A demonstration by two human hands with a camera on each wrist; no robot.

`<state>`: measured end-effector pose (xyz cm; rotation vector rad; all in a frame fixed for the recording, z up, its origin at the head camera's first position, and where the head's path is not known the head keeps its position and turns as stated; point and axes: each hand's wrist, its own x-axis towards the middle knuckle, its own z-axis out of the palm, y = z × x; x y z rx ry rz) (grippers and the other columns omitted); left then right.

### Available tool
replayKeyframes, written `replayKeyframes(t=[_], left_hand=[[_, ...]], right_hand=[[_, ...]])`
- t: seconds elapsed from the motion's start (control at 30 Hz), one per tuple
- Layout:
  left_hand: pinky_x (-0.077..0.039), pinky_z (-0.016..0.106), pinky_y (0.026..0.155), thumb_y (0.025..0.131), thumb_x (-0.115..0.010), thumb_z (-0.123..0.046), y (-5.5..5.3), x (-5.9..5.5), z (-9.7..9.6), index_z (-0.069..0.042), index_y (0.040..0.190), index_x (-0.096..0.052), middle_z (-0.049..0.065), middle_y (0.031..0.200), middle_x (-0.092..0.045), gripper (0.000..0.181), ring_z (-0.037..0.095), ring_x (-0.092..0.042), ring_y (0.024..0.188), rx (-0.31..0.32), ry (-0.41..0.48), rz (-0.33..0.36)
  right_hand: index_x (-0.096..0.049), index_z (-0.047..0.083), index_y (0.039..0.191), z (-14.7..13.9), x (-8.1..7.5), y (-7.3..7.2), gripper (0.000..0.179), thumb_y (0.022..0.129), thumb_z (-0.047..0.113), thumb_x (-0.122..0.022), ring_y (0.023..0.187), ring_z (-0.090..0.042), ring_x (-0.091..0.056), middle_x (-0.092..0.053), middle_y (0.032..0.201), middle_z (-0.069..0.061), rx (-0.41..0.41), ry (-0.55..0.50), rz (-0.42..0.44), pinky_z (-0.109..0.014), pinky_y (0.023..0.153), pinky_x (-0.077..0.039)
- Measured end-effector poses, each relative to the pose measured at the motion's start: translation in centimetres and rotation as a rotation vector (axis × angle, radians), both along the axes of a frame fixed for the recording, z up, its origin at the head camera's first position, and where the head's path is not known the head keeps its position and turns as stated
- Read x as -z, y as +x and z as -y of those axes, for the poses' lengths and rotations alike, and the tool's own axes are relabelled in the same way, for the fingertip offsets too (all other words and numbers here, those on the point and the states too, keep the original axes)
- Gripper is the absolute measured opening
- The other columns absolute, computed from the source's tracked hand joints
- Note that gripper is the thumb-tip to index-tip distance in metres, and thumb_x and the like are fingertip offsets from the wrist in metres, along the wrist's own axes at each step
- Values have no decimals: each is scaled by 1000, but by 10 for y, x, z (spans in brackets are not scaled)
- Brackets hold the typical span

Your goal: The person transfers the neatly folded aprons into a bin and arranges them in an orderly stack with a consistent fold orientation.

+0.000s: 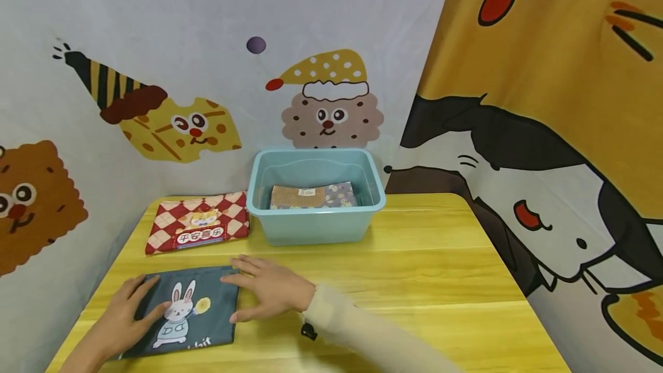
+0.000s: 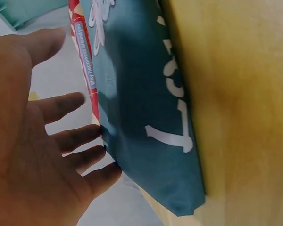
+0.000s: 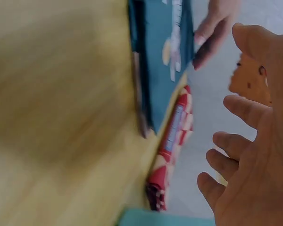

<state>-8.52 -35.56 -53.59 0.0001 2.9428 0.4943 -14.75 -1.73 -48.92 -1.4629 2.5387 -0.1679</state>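
Observation:
A folded dark teal cloth (image 1: 209, 324) with a white rabbit print lies flat near the table's front left. My left hand (image 1: 116, 315) rests over its left side, fingers spread; in the left wrist view the fingertips of the left hand (image 2: 42, 136) meet the cloth's edge. At the cloth's right edge is my right hand (image 1: 271, 286), fingers extended and apart, holding nothing. The right wrist view shows the right hand (image 3: 254, 127) with bent, spread fingers, and the teal cloth (image 3: 160, 61) beyond it.
Behind the teal cloth lies a folded red and cream checked cloth (image 1: 166, 226). A light blue plastic bin (image 1: 316, 226) stands at the back middle, holding a folded patterned cloth (image 1: 297, 196). The wooden table (image 1: 414, 281) meets a cartoon-printed curtain (image 1: 207, 27).

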Motion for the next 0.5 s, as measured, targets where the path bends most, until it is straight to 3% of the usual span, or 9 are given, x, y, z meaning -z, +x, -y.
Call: replayKeyframes(t=[0.2, 0.5], left_hand=[[-34, 84, 96, 87, -68, -66, 1, 6, 2, 4, 149, -39, 41, 148, -20, 98, 65, -22, 129, 16, -24, 41], [-33, 83, 97, 86, -71, -63, 2, 13, 3, 6, 148, -41, 41, 149, -20, 97, 65, -22, 130, 28, -24, 35]], right_hand=[[-23, 42, 162, 13, 19, 6, 76, 96, 73, -46, 161, -14, -8, -7, 174, 7, -12, 75, 63, -26, 129, -14], [-20, 43, 162, 26, 29, 14, 78, 96, 74, -46, 160, -8, -8, -8, 173, 13, -30, 160, 60, -21, 128, -14]])
